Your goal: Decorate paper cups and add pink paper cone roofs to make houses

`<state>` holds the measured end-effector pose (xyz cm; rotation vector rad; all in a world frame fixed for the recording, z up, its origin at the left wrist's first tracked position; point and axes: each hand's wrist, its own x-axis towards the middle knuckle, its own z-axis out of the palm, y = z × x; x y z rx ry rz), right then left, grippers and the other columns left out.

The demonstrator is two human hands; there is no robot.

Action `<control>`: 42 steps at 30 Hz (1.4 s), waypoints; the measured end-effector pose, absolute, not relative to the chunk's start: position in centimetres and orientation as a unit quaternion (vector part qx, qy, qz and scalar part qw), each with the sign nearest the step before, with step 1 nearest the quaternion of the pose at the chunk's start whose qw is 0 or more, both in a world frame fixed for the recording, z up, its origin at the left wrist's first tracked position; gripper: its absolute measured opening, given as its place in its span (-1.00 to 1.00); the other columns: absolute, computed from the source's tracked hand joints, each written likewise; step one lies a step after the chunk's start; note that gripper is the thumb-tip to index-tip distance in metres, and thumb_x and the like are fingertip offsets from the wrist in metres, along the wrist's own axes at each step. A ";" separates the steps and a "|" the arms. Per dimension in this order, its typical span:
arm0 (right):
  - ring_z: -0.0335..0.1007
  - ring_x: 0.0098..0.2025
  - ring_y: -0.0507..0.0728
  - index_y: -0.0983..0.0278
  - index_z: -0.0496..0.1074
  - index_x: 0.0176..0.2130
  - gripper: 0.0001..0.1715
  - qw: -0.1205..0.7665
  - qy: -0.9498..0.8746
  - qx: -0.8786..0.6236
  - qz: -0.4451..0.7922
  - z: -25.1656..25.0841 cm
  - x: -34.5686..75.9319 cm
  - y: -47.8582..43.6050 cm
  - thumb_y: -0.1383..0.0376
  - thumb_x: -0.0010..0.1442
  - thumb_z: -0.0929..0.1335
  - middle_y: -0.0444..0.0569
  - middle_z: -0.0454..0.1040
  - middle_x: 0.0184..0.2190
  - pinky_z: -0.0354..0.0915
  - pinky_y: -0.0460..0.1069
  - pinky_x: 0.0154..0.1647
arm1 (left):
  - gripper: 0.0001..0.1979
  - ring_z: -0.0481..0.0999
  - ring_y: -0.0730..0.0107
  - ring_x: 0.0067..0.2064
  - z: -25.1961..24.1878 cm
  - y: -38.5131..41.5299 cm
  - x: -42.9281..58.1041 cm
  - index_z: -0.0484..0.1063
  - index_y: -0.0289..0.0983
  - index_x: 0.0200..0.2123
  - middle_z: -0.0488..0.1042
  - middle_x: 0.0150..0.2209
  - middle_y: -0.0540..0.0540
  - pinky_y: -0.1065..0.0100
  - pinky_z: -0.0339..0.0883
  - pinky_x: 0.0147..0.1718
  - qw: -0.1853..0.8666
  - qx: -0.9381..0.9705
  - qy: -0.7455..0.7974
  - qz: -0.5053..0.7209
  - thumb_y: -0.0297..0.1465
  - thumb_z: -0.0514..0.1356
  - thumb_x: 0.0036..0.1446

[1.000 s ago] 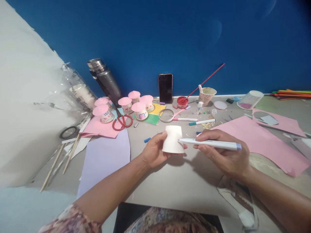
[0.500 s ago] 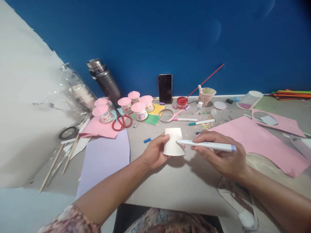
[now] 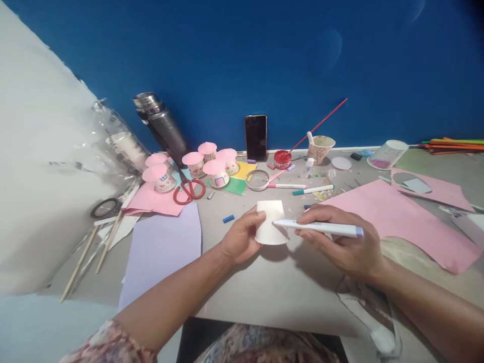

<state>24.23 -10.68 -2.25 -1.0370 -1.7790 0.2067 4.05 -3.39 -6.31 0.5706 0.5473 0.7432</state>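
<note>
An upside-down white paper cup (image 3: 273, 234) is held by my left hand (image 3: 242, 236), its thumb across the near left side and the other fingers hidden behind. My right hand (image 3: 346, 243) grips a white marker (image 3: 328, 228) with a lilac end between thumb and fingers. The marker's tip meets the cup's wall near the middle; no drawn mark can be made out there. A small blue marker cap (image 3: 228, 219) lies on the table left of the cup. Beyond it stand several small decorated cups with pink cone roofs (image 3: 215, 167).
Red-handled scissors (image 3: 189, 191), a dark flask (image 3: 162, 126) and a lilac sheet (image 3: 162, 252) are on the left. A phone (image 3: 256, 137) leans on the blue wall. A pink marker (image 3: 287, 186), a teal marker (image 3: 313, 190) and cut pink paper (image 3: 408, 217) lie behind and right.
The marker tip has shifted very slightly to the left on the cup's wall. Both hands keep their holds, and the view has moved a little.
</note>
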 end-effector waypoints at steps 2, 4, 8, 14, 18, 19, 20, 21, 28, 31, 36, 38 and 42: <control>0.60 -0.41 0.09 0.18 0.53 -0.19 -0.96 0.508 -0.742 -0.429 0.086 -2.2 24.2 -10.7 0.34 0.34 0.43 -0.09 0.66 -0.38 0.45 -0.09 -0.37 | -0.56 0.63 0.20 -0.20 -6.2 -3.4 4.2 0.59 -0.35 -0.12 0.67 -0.20 -0.17 0.27 0.48 -0.15 0.858 0.278 0.247 0.355 -0.32 0.52 -0.07; 0.61 -0.40 0.09 0.19 0.54 -0.19 -0.96 0.503 -0.746 -0.426 0.088 -2.1 24.2 -10.7 0.34 0.34 0.43 -0.09 0.67 -0.38 0.45 -0.09 -0.37 | -0.56 0.63 0.20 -0.21 -6.2 -3.4 4.3 0.59 -0.35 -0.10 0.67 -0.21 -0.17 0.27 0.47 -0.16 0.856 0.289 0.241 0.353 -0.31 0.51 -0.06; 0.60 -0.41 0.08 0.21 0.54 -0.20 -0.96 0.499 -0.750 -0.425 0.089 -2.0 24.2 -10.6 0.35 0.35 0.42 -0.08 0.67 -0.38 0.45 -0.09 -0.37 | -0.56 0.62 0.20 -0.20 -6.2 -3.5 4.3 0.59 -0.34 -0.08 0.67 -0.20 -0.18 0.26 0.48 -0.14 0.848 0.299 0.251 0.359 -0.32 0.50 -0.03; 0.60 -0.40 0.07 0.22 0.54 -0.20 -0.97 0.496 -0.751 -0.428 0.084 -2.0 24.2 -10.6 0.34 0.35 0.43 -0.07 0.67 -0.37 0.45 -0.10 -0.36 | -0.51 0.62 0.22 -0.20 -6.5 -3.5 4.1 0.59 -0.34 -0.07 0.65 -0.18 -0.17 0.27 0.50 -0.17 0.847 0.305 0.257 0.352 -0.28 0.54 -0.07; 0.60 -0.41 0.08 0.22 0.54 -0.20 -0.96 0.493 -0.753 -0.428 0.084 -2.1 24.3 -10.6 0.34 0.36 0.42 -0.07 0.67 -0.38 0.45 -0.09 -0.37 | -0.51 0.63 0.20 -0.20 -6.4 -3.5 4.1 0.59 -0.32 -0.06 0.66 -0.18 -0.17 0.26 0.51 -0.17 0.845 0.304 0.261 0.355 -0.28 0.53 -0.07; 0.59 -0.41 0.08 0.21 0.53 -0.20 -0.95 0.492 -0.752 -0.430 0.084 -2.1 24.3 -10.6 0.34 0.36 0.42 -0.08 0.67 -0.38 0.44 -0.09 -0.38 | -0.51 0.63 0.20 -0.20 -6.4 -3.5 4.1 0.58 -0.32 -0.06 0.66 -0.18 -0.17 0.25 0.51 -0.17 0.845 0.304 0.259 0.354 -0.29 0.53 -0.07; 0.59 -0.42 0.08 0.21 0.53 -0.20 -0.95 0.492 -0.752 -0.432 0.085 -2.1 24.3 -10.6 0.33 0.37 0.41 -0.08 0.67 -0.39 0.44 -0.08 -0.39 | -0.51 0.63 0.19 -0.20 -6.4 -3.5 4.2 0.58 -0.32 -0.06 0.66 -0.19 -0.17 0.24 0.51 -0.17 0.847 0.304 0.256 0.354 -0.29 0.53 -0.07; 0.59 -0.42 0.08 0.21 0.53 -0.20 -0.95 0.490 -0.751 -0.433 0.085 -2.1 24.3 -10.6 0.33 0.37 0.41 -0.08 0.66 -0.39 0.43 -0.08 -0.39 | -0.52 0.64 0.19 -0.20 -6.3 -3.5 4.2 0.58 -0.33 -0.06 0.66 -0.19 -0.16 0.25 0.51 -0.17 0.849 0.303 0.251 0.353 -0.30 0.52 -0.06; 0.58 -0.43 0.08 0.19 0.52 -0.20 -0.95 0.491 -0.750 -0.435 0.087 -2.0 24.4 -10.6 0.34 0.36 0.41 -0.09 0.66 -0.40 0.42 -0.09 -0.41 | -0.57 0.65 0.19 -0.22 -6.2 -3.4 4.1 0.57 -0.32 -0.07 0.67 -0.20 -0.15 0.25 0.48 -0.18 0.854 0.290 0.241 0.359 -0.35 0.49 -0.03; 0.57 -0.45 0.07 0.18 0.52 -0.21 -0.95 0.490 -0.748 -0.439 0.087 -2.1 24.5 -10.6 0.34 0.35 0.41 -0.11 0.65 -0.41 0.40 -0.09 -0.44 | -0.56 0.63 0.21 -0.23 -6.3 -3.4 4.0 0.57 -0.33 -0.09 0.66 -0.21 -0.15 0.25 0.47 -0.16 0.853 0.283 0.250 0.360 -0.34 0.51 -0.06; 0.56 -0.48 0.09 0.16 0.52 -0.21 -0.94 0.487 -0.744 -0.448 0.095 -2.1 24.6 -10.7 0.34 0.33 0.41 -0.10 0.66 -0.41 0.37 -0.07 -0.48 | -0.54 0.62 0.20 -0.23 -6.2 -3.4 3.9 0.55 -0.33 -0.10 0.65 -0.22 -0.16 0.26 0.44 -0.18 0.849 0.282 0.262 0.361 -0.31 0.51 -0.09; 0.54 -0.50 0.09 0.16 0.53 -0.22 -0.94 0.484 -0.742 -0.453 0.097 -2.0 24.7 -10.7 0.33 0.33 0.41 -0.10 0.66 -0.41 0.36 -0.06 -0.51 | -0.53 0.62 0.17 -0.24 -6.1 -3.4 3.9 0.55 -0.33 -0.10 0.65 -0.23 -0.16 0.24 0.43 -0.19 0.850 0.288 0.258 0.357 -0.30 0.50 -0.08; 0.54 -0.52 0.10 0.15 0.53 -0.22 -0.93 0.479 -0.740 -0.461 0.099 -1.9 24.8 -10.7 0.33 0.32 0.41 -0.09 0.66 -0.42 0.37 -0.04 -0.52 | -0.54 0.63 0.13 -0.24 -5.8 -3.4 3.9 0.54 -0.33 -0.11 0.65 -0.25 -0.18 0.20 0.43 -0.16 0.855 0.284 0.256 0.351 -0.30 0.48 -0.09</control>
